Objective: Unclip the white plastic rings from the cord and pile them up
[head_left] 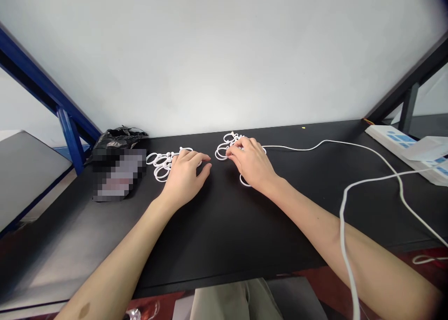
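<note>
White rings [164, 164] lie in two piles near the surface's [224, 245] back edge. The left hand [185, 174] rests loosely open over one; the right [252, 161] curls over the other, grip unclear. Likely light, springy; pinch rims.

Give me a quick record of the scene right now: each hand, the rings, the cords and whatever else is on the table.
left hand: over left rings, thumb apart from fingers
right hand: over right rings, thumb and fingers bent together; grip unclear
rings: white, in two groups on black table
thin cord: white, runs rightward from beside right hand
front cord: white, crosses before right forearm
bag: black, crumpled, far left
</note>
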Motion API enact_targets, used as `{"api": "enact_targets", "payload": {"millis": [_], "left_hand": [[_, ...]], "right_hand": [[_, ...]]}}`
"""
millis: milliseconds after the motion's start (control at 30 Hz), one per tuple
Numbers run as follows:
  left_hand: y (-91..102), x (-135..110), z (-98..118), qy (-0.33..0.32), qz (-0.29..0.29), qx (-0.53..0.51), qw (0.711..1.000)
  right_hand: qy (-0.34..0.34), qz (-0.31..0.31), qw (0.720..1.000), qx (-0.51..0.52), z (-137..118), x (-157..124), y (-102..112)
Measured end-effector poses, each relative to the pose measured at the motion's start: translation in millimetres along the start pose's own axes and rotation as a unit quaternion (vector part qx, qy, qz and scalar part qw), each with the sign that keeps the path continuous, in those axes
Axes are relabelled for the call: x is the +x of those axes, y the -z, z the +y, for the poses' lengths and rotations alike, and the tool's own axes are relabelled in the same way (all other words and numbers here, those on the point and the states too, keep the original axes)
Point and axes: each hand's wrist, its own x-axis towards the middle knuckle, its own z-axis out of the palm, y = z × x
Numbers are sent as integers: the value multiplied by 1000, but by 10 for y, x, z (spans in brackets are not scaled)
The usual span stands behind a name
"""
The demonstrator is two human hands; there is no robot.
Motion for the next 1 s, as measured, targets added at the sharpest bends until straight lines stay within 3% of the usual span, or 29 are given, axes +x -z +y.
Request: {"api": "enact_targets", "payload": {"millis": [133,400,600,833,1000], "left_hand": [[18,12,17,13,13,-29,999],[50,31,41,98,63,-117,986],[130,46,113,133,55,-173,974],[112,14,152,97,43,-159,982],[125,-4,157,85,7,-191,978]], "right_hand": [[23,20,999,37,-112,-45,63],[92,32,984,149,-245,-68,121],[-38,31,917,395,-353,-147,109],[-84,-22,876,474,-379,-124,78],[-114,-14,865,489,-368,-112,76]]}}
